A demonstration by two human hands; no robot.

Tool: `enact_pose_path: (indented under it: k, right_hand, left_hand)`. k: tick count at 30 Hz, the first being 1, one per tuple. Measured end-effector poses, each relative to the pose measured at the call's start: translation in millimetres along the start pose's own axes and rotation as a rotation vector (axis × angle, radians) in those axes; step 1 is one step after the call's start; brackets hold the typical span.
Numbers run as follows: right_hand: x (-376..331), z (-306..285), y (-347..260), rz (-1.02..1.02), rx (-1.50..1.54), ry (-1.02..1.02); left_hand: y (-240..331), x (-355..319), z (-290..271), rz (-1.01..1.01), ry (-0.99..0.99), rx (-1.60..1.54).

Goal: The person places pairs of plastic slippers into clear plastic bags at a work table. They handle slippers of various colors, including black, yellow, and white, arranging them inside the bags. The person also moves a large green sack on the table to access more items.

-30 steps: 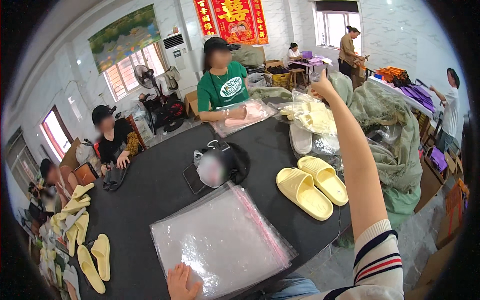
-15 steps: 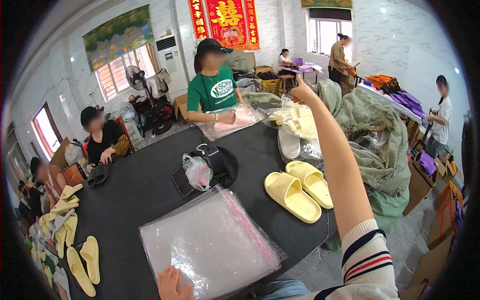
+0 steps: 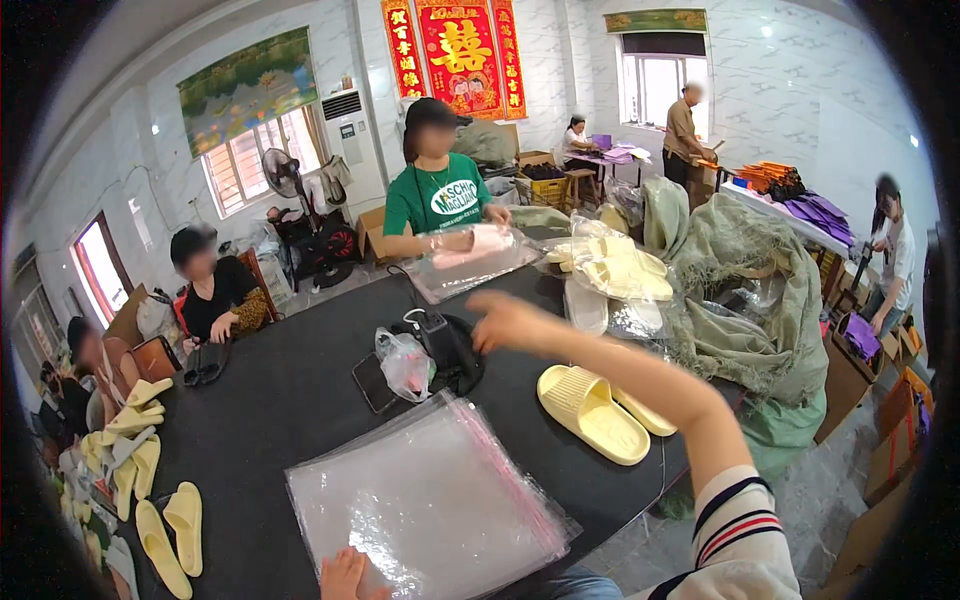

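Observation:
A stack of clear plastic bags (image 3: 420, 500) with pink-edged flaps lies in front of me on the black table. My left hand (image 3: 350, 577) rests flat on its near left corner, fingers extended. Over the table's middle hangs my right hand (image 3: 515, 325), slightly blurred, empty, its fingers partly stretched toward the left. Below that forearm sits a pair of pale yellow slippers (image 3: 592, 412), the farther one partly covered by my arm. Close to the right hand are a black bundle (image 3: 455, 350), a clear bag with pinkish contents (image 3: 404, 366) and a dark phone (image 3: 374, 384).
More yellow slippers (image 3: 160, 540) line the table's left side. Bagged slippers (image 3: 622, 270) are piled at the far right, beside green woven sacks (image 3: 745, 290). Across the table, a person in a green shirt (image 3: 445, 200) handles a pink item in plastic. Another person (image 3: 215, 290) sits at the left.
My right hand has come down and left from its raised place near the bagged slippers to above the table. The left hand stays on the bags. The view has shifted slightly.

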State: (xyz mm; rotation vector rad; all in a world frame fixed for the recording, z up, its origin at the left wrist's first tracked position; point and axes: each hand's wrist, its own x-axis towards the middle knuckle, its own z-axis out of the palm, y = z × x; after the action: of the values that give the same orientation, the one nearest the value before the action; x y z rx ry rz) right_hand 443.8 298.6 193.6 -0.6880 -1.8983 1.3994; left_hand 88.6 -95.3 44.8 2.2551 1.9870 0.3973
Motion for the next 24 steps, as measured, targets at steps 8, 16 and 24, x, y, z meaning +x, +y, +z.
enact_pose_path:
  k: [8, 16, 24]
  right_hand:
    - [-45, 219, 75, -0.585, -0.869, -0.48]
    - [-12, 286, 96, -0.473, -0.96, -0.578]
    - [-24, 280, 112, -0.431, -0.887, -0.373]
  left_hand:
    - [45, 17, -36, 0.006, -0.166, 0.079]
    - [73, 1, -31, 0.038, -0.317, -0.01]
    - [77, -19, -6, -0.135, -0.368, 0.137]
